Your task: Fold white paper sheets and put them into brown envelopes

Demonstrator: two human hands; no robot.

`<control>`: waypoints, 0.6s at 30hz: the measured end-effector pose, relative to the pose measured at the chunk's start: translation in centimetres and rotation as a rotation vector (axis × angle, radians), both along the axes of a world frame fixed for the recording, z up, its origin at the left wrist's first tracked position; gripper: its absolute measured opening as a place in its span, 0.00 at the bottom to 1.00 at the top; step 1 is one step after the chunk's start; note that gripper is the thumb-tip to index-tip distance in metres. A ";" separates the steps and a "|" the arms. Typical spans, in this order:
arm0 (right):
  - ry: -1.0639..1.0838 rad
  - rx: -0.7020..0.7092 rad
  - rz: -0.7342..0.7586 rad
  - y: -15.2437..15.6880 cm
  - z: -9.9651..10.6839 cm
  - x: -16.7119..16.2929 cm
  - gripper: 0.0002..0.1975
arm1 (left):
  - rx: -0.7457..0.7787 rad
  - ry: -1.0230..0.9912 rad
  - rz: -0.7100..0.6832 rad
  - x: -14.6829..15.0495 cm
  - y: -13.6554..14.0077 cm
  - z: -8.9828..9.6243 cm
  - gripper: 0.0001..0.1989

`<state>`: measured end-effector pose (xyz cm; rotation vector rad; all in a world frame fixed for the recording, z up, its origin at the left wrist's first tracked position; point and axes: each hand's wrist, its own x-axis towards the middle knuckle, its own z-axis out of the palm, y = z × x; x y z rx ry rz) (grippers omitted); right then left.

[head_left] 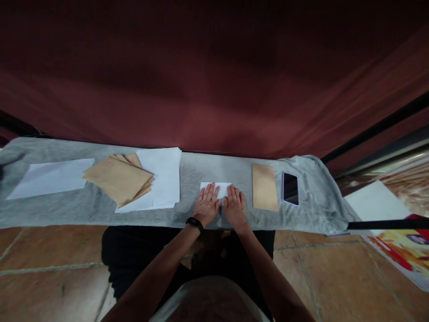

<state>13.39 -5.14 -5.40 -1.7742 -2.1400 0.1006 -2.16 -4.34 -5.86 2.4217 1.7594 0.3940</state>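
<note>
A small folded sheet of white paper (221, 189) lies flat on the grey cloth in front of me. My left hand (207, 204) rests palm down on its left part, fingers stretched out. On the right part my right hand (235, 205) presses flat too, its fingers extended. Both hands hide much of the paper's near side. A single brown envelope (264, 187) lies to the right of my right hand. Left of my left hand is a stack of white paper (164, 176), partly covered by a fanned pile of brown envelopes (117, 176).
Another white sheet (55, 178) lies at the far left of the narrow cloth-covered table (191, 167). A phone (290, 188) lies right of the single envelope. Behind the table hangs a dark red curtain (214, 107). A printed board (409, 250) leans near the floor at right.
</note>
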 end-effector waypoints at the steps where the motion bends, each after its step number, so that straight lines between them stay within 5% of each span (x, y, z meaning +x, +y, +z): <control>1: 0.000 -0.007 0.007 0.1 0.1 -0.3 0.26 | 0.002 0.001 -0.007 0.0 0.0 0.0 0.30; 7: 0.025 -0.075 0.153 1.2 0.5 -2.9 0.26 | -0.024 0.034 -0.051 -0.1 0.1 0.0 0.32; 18: -0.001 -0.032 0.109 1.6 -0.4 -2.3 0.26 | 0.010 0.071 -0.055 -1.8 0.6 0.4 0.30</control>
